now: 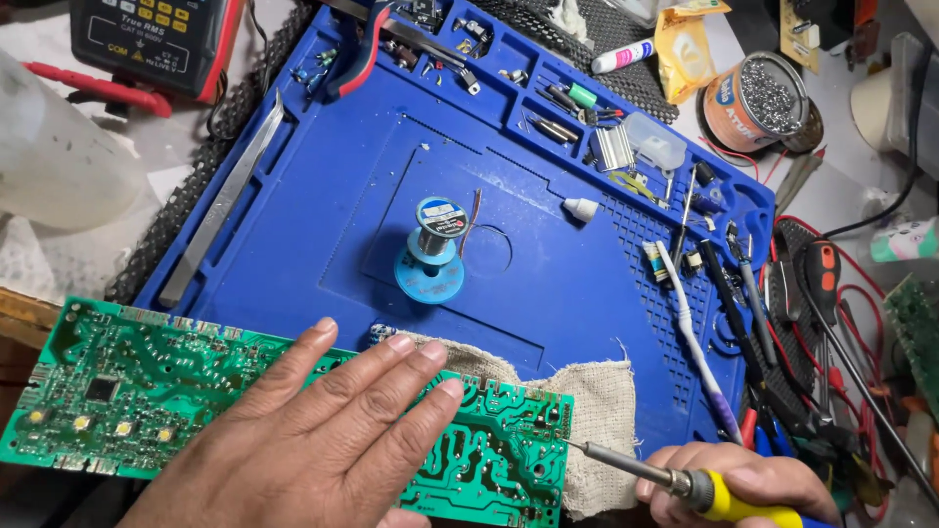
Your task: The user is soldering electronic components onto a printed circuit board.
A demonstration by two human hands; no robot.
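A long green circuit board (127,391) lies across the near edge of a blue work mat (333,196), its right end resting on a beige cloth (602,401). My left hand (323,440) lies flat on the middle of the board, fingers spread. A soldering iron (675,479) with a yellow handle is gripped in my right hand (743,479) at the lower right. Its metal tip touches the board's right edge.
A blue spool of solder wire (432,254) stands mid-mat. Metal tweezers (220,205) lie along the mat's left edge. A toothbrush (690,332), screwdrivers (831,303) and several small tools crowd the right side. A tin of metal wool (758,98) and a multimeter (161,39) sit behind.
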